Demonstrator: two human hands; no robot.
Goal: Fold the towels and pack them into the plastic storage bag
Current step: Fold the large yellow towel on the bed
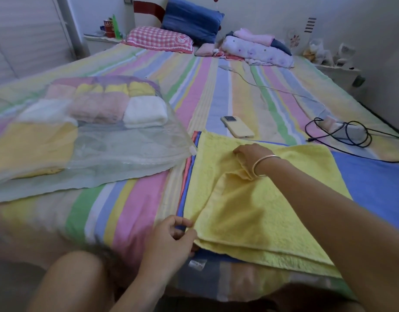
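Hands, left and right, pinch yellow towel beside storage bag.

Striped bed against white walls, dim light

Bed: striped sheet in pastel bands, lightly creased.

Directly on it:
- Near left: clear plastic storage bag, lying flat, folded towels inside.
- Near right, just beside the bag: flat towel stack, yellow towel on top, blue towel spread wider beneath; red edge shows at the left side.
- Centre: phone, face down, touching the stack's far edge.
- Right: charger block with a looped black cable.
- White cable trailing toward the head end.
- Head end: pink checked pillow, blue pillow propped behind it, bundled bedding to the right.
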